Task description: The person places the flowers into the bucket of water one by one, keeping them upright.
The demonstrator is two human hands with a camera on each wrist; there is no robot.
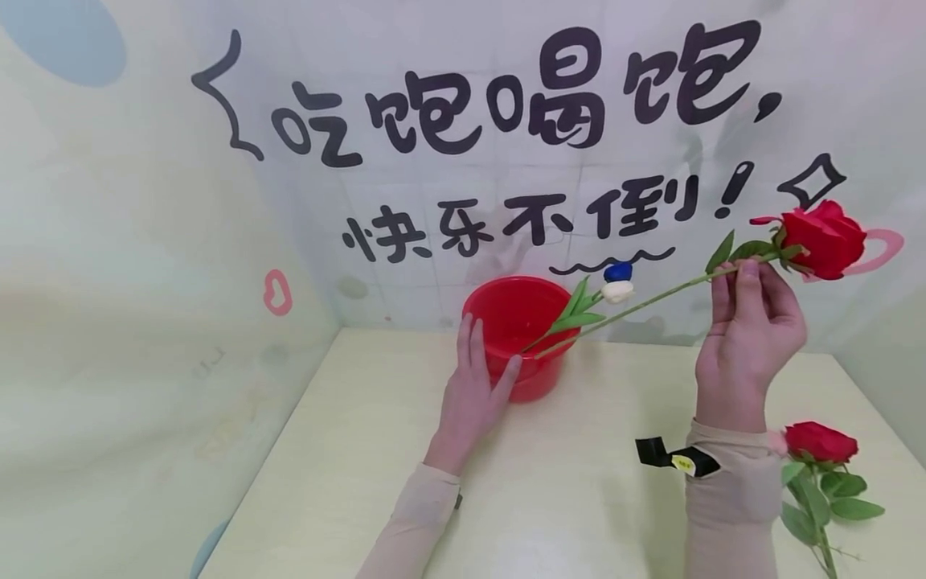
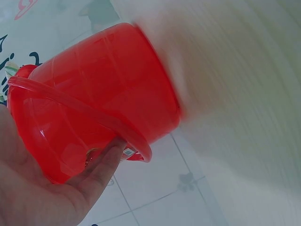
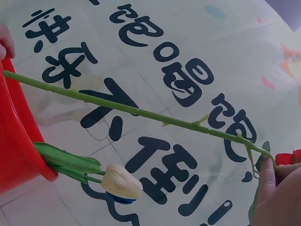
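Observation:
A red plastic bucket (image 1: 535,382) stands on the table, and my left hand (image 1: 470,406) holds its near left side, fingers and thumb spread around it. The left wrist view shows the bucket's red handle (image 2: 61,96) lying down along its side beside the fingers. My right hand (image 1: 748,334) pinches a long-stemmed red rose (image 1: 828,241) just below its bloom. The green stem (image 3: 136,111) slants down left, its lower end at the bucket's rim. A white tulip (image 3: 123,181) and a blue tulip (image 1: 618,271) lean out over the bucket's right side.
Another red rose (image 1: 821,442) with green leaves lies on the pale table (image 1: 564,507), right of my right forearm. Behind the table hangs a white backdrop (image 1: 434,185) with large black lettering. A black strap (image 1: 676,458) is on the right wrist.

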